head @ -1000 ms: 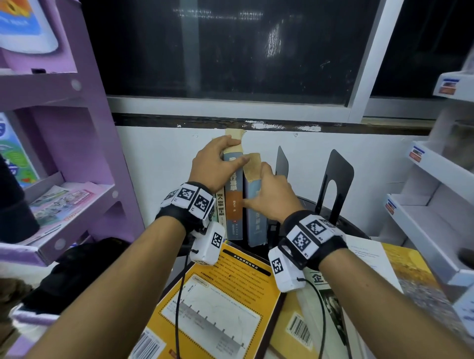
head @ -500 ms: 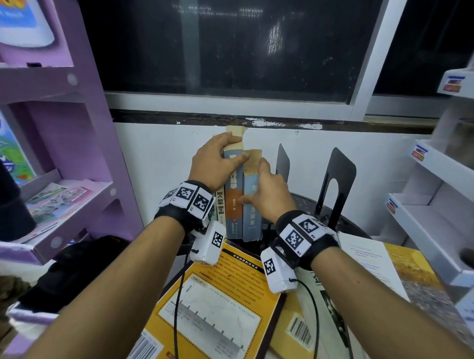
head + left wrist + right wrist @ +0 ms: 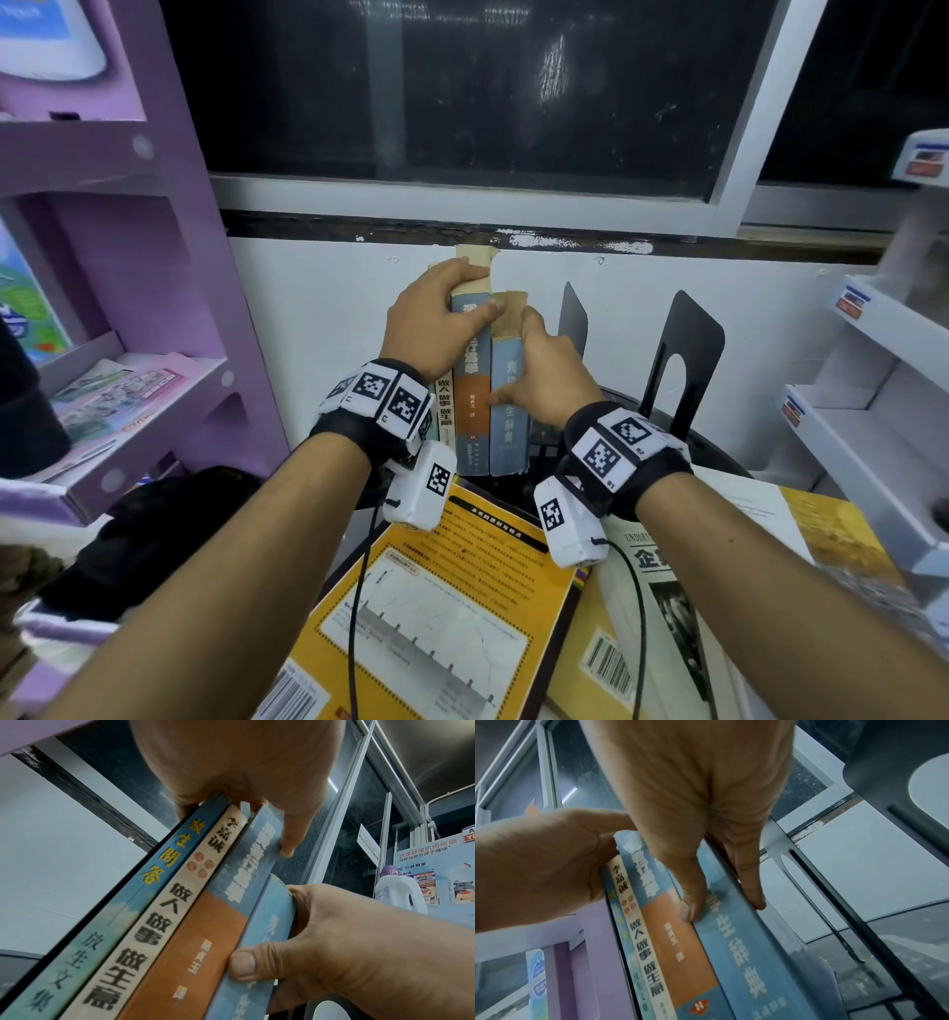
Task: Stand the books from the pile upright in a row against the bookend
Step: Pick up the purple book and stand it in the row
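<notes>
Blue and orange spines stood upright mid-frame: my left hand (image 3: 429,321) curled over the orange-banded book (image 3: 472,390), thumb on its spine, while my right hand (image 3: 544,375) pinched the pale blue book (image 3: 508,431) beside the black bookend (image 3: 572,318). "做人 做事 做生意" read clearly on the cream spine (image 3: 154,914); other titles blurred. Lower frame, a yellow book (image 3: 436,616) lay flat, its edges cut off.

Bare forearms, no sleeves. Black wristband (image 3: 354,437) on each wrist, wrapped with white blocks printed with black square fiducial markers (image 3: 372,386). White camera box (image 3: 420,485) hangs under each wrist, own marker, thin black cable (image 3: 354,616) trailing toward lower frame.
</notes>
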`<state>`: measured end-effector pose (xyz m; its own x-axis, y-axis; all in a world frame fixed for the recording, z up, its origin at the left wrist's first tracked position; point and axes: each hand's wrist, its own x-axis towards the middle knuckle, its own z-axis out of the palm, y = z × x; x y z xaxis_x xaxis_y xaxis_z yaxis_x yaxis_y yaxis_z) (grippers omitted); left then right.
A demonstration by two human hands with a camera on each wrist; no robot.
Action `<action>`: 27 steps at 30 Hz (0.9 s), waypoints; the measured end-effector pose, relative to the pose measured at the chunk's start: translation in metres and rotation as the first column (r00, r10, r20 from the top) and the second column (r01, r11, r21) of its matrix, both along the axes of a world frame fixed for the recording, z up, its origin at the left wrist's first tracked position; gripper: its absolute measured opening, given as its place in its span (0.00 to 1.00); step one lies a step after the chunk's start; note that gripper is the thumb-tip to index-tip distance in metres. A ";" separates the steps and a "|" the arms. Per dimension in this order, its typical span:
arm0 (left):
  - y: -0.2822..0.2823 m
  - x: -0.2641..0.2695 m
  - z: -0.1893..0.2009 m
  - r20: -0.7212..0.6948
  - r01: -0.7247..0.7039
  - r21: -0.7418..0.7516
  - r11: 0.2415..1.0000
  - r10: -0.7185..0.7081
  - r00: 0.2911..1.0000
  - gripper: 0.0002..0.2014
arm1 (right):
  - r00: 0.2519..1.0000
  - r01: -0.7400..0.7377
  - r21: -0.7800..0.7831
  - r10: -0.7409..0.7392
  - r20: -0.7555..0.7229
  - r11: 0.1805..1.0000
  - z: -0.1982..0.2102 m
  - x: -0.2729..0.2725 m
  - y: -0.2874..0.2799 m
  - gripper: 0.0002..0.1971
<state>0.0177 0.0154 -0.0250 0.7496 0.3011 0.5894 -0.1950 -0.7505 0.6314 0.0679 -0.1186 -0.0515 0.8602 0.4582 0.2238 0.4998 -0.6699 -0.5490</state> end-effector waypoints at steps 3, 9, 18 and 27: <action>0.001 0.000 0.000 0.002 0.000 0.006 1.000 0.000 1.000 0.17 | 1.000 0.012 0.017 -0.012 0.014 1.000 -0.002 0.000 0.001 0.50; 0.001 0.001 -0.001 0.003 -0.007 0.009 1.000 0.006 1.000 0.17 | 0.999 0.028 0.012 -0.028 0.020 1.000 -0.004 -0.001 0.002 0.47; 0.003 0.001 0.000 -0.014 0.010 0.067 0.998 -0.009 1.000 0.18 | 1.000 0.016 0.046 -0.015 -0.021 0.999 0.002 -0.006 -0.005 0.49; 0.002 -0.012 0.014 -0.152 0.036 0.101 0.994 -0.020 0.988 0.22 | 0.987 -0.050 0.077 0.062 -0.149 0.996 0.014 -0.011 -0.019 0.44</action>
